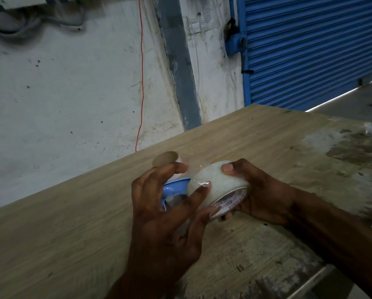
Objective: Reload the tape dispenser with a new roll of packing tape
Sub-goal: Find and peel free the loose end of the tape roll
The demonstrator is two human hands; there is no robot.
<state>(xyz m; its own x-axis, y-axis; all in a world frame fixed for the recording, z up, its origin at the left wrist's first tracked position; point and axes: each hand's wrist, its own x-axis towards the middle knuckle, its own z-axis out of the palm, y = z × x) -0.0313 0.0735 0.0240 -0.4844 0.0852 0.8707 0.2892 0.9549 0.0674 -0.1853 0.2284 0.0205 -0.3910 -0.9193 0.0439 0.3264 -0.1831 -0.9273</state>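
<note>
The right hand (264,197) grips the roll (219,186) above the table (73,223) — thumb on top, fingers curled underneath. The left hand (167,214), fingers spread, pinches the loose clear tape end at the roll's face. Just behind lie the blue dispenser (174,186) and an empty core (165,160) — both partly hidden.
</note>
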